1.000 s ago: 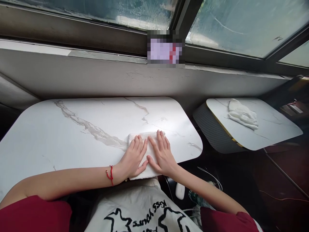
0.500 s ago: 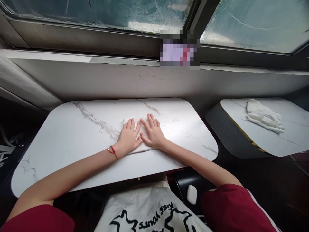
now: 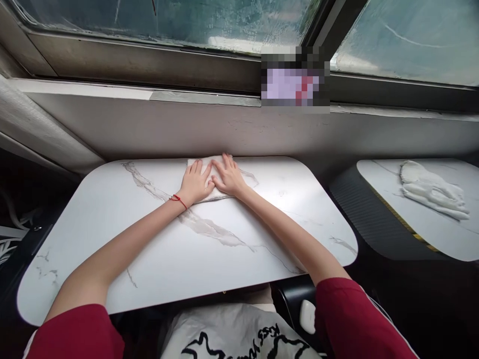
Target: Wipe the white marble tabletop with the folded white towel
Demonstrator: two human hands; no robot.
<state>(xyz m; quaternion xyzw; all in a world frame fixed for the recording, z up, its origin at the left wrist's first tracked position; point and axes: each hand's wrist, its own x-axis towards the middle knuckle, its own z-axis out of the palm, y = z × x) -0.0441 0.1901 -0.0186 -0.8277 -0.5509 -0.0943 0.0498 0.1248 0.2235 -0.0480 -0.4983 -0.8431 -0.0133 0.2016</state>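
A folded white cloth [image 3: 217,195] lies flat on the marble-patterned white table [image 3: 149,254], close to its far edge by the wall. My left hand [image 3: 195,183], with a red string bracelet at the wrist, presses palm down on the cloth's left part, fingers stretched out. On the right part rests my right hand [image 3: 229,175], also flat with its fingers spread, the tips reaching the cloth's far edge. The two thumbs come close together over the middle of the cloth.
A second white table [image 3: 381,184] stands to the right with a crumpled white cloth [image 3: 434,189] on it. Behind runs a wall below a window [image 3: 168,25]. A small white case [image 3: 307,316] sits on a black surface near my right sleeve.
Both hands have slid the cloth away from me, from the middle of the table to its far edge. The view has shifted slightly.
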